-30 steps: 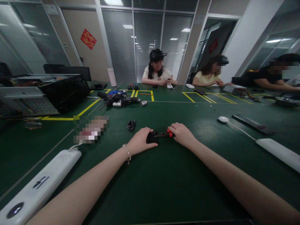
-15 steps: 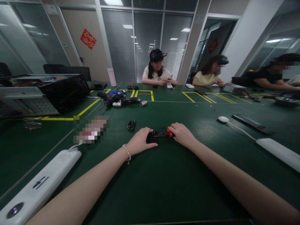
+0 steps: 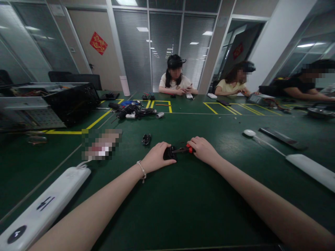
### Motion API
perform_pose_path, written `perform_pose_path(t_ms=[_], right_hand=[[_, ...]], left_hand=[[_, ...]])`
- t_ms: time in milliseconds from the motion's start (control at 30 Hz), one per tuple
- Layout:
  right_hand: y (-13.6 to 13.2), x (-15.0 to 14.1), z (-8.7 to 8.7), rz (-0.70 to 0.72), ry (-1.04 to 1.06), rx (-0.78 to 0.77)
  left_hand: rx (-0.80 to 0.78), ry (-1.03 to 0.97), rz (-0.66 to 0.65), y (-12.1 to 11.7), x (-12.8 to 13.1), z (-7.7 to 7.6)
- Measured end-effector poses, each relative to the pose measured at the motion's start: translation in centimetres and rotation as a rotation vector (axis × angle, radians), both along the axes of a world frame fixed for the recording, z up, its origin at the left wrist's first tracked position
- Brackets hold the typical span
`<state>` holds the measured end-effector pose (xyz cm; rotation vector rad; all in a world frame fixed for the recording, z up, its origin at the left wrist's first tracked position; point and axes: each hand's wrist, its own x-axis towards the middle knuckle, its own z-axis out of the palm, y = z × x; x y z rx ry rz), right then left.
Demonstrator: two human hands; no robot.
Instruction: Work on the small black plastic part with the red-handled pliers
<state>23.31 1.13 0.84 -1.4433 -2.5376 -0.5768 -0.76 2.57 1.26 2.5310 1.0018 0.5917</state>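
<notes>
My left hand point(image 3: 157, 157), with a bracelet at its wrist, grips a small black part point(image 3: 169, 153) between thumb and fingers, low over the green table point(image 3: 183, 209). The part's exact kind is too dark to make out. My right hand point(image 3: 202, 149) is closed round the red handles of a pair of pliers point(image 3: 183, 150). The pliers point left, and their jaw tips reach the black part. Whether the jaws grip it cannot be told. A second small black piece point(image 3: 146, 139) lies just beyond my left hand.
A heap of cables and tools point(image 3: 133, 111) lies further back. Left stand an open computer case point(image 3: 52, 108) and a white power strip point(image 3: 47, 205); right, a white device point(image 3: 311, 170) with a cord and a dark flat bar point(image 3: 281, 136). Several people sit across the table.
My hands, the black part and the pliers look almost the same as before. People across the table have shifted only slightly.
</notes>
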Motion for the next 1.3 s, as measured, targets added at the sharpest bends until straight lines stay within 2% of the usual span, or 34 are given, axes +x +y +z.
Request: perform_pose_path(t_ms=[1300], right_hand=[[-0.05,-0.07,0.05,-0.014,0.007,0.002]], left_hand=[[-0.021,-0.012,0.002,-0.04,0.02,0.04]])
